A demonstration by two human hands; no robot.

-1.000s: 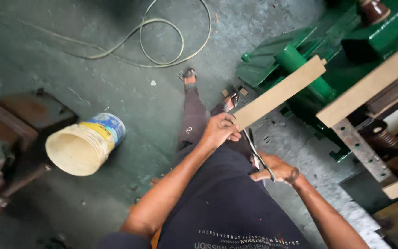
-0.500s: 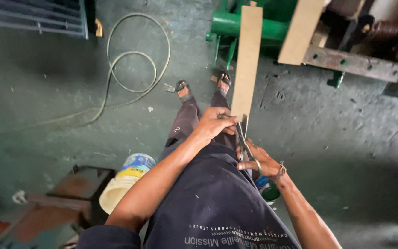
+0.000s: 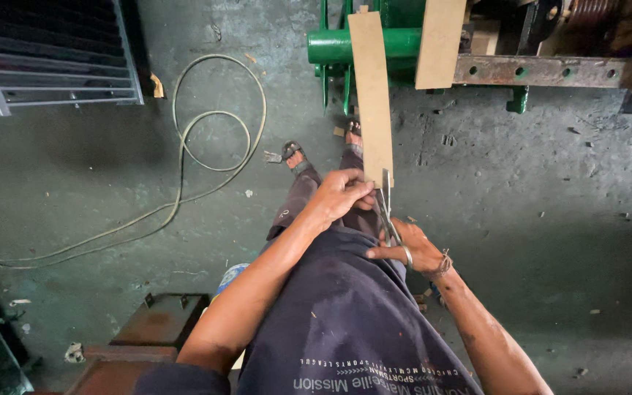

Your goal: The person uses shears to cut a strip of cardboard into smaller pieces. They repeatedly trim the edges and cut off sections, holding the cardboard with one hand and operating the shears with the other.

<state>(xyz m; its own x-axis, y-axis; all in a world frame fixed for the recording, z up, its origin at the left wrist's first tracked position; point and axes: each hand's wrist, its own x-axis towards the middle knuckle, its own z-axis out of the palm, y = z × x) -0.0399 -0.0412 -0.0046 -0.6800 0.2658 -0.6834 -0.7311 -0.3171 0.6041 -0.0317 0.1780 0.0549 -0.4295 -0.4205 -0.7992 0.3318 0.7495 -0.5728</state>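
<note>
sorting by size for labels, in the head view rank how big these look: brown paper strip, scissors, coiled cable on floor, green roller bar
1. coiled cable, widest spread
2. brown paper strip
3. green roller bar, partly hidden, so its rank is unsure
4. scissors, smallest, though nearest the camera

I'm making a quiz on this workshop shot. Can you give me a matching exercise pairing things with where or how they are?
Things:
1. tan strip
2. scissors
3. cable
4. green roller

Places or states:
A. coiled on the floor
B. on the machine at top
C. in the right hand
D. pinched at its end by the left hand

Pairs: 1-D, 2-C, 3-A, 4-B
</note>
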